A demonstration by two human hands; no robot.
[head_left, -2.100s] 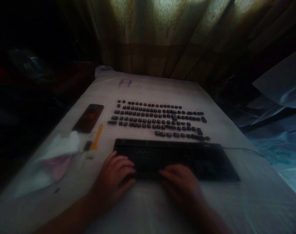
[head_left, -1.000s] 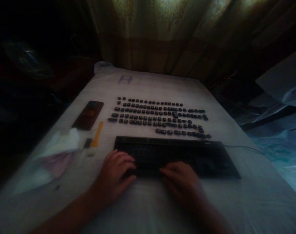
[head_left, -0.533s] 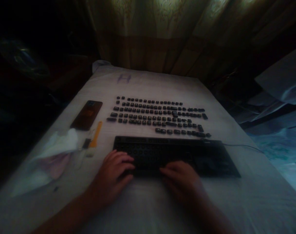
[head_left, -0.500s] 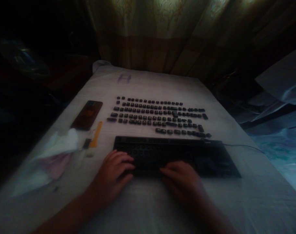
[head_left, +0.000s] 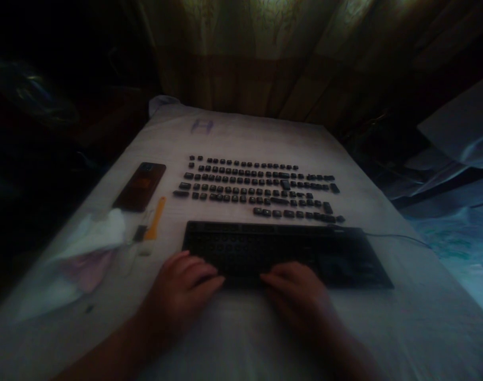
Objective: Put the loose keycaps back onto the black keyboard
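Observation:
A black keyboard (head_left: pixel 293 248) lies flat on the white cloth, most of its keycaps off. My left hand (head_left: pixel 186 283) is at its front left corner, fingers curled in and thumb drawn up against them. At the front edge near the middle, my right hand (head_left: pixel 295 288) has thumb and fingers pinched together. Anything between the fingers of either hand is too dark and blurred to make out. Behind the keyboard, loose black keycaps (head_left: pixel 241 181) are laid out in several rows.
To the left lie a phone (head_left: pixel 140 186), a yellow-handled brush (head_left: pixel 157 218) and a crumpled white and pink cloth (head_left: pixel 85 259). A small dark piece (head_left: pixel 89 308) sits in front of the cloth. The keyboard's cable (head_left: pixel 396 237) runs off right. A curtain (head_left: pixel 241 63) hangs behind the table.
My left hand has slid slightly down toward the keyboard's front edge, and its fingers have closed in toward the thumb. My right hand stays nearly in place.

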